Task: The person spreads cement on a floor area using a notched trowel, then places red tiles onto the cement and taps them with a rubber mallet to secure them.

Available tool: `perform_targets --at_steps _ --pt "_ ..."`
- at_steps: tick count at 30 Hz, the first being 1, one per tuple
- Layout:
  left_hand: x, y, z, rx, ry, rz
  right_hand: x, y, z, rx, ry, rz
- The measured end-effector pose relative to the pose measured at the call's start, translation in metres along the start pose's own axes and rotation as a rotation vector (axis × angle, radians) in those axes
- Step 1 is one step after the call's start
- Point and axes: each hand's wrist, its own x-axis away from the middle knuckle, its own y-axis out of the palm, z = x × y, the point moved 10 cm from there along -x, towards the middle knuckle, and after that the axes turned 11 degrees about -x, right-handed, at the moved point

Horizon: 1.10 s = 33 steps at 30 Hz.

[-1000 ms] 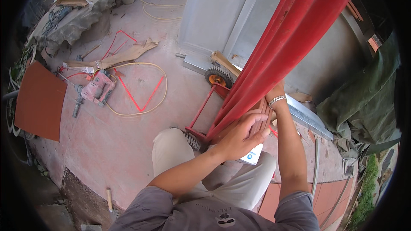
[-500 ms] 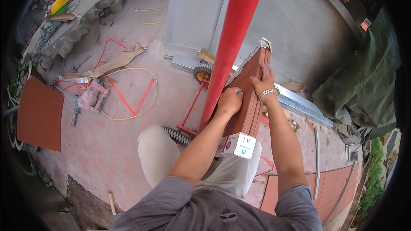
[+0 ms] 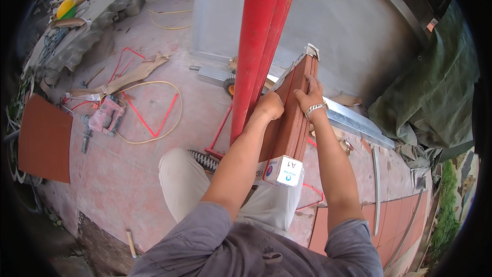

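Note:
A pack of reddish-brown tiles (image 3: 293, 118) stands on edge between my knees, against the red posts of a hand truck (image 3: 256, 36). A white printed cardboard end cap (image 3: 285, 171) covers its near corner, and a pale wrapping (image 3: 311, 50) sits on the far corner. My left hand (image 3: 270, 106) is closed at the pack's left side, its fingertips partly hidden. My right hand (image 3: 310, 96), with a chain bracelet (image 3: 315, 109) at the wrist, grips the outer tiles from above, thumb and fingers over their edges.
A pink rotary hammer (image 3: 106, 116) lies on the floor at left, by a yellow hose (image 3: 177, 118) and torn cardboard (image 3: 136, 74). A loose tile (image 3: 46, 138) stands farther left. Metal channel (image 3: 359, 123) runs along the grey wall at right. Laid tiles (image 3: 369, 220) cover the near right.
My left hand has slid a little farther along the pack. The red posts appear shifted left and now hide more of the wheel. My right hand keeps its grip.

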Motion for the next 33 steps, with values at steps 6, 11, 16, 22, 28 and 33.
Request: perform_targets --at_steps 6,11,16,22,28,33 --pt "0.009 0.024 -0.014 0.534 -0.199 -0.145 0.004 -0.009 -0.001 -0.044 0.003 0.0" --pt "0.028 0.044 -0.004 0.968 -0.179 -0.286 0.01 -0.019 0.007 0.004 0.064 0.015" --pt "0.045 0.054 0.006 1.053 0.059 -0.373 0.01 -0.024 0.016 -0.023 0.031 0.052" --pt "0.048 0.057 -0.001 1.083 0.069 -0.362 0.01 -0.023 0.014 -0.068 -0.014 0.051" --pt "0.047 0.059 -0.004 1.013 0.039 -0.305 0.01 -0.024 0.011 -0.031 -0.036 0.079" --pt "0.046 0.025 0.006 0.661 0.145 0.112 0.01 -0.023 0.014 -0.056 -0.054 0.088"
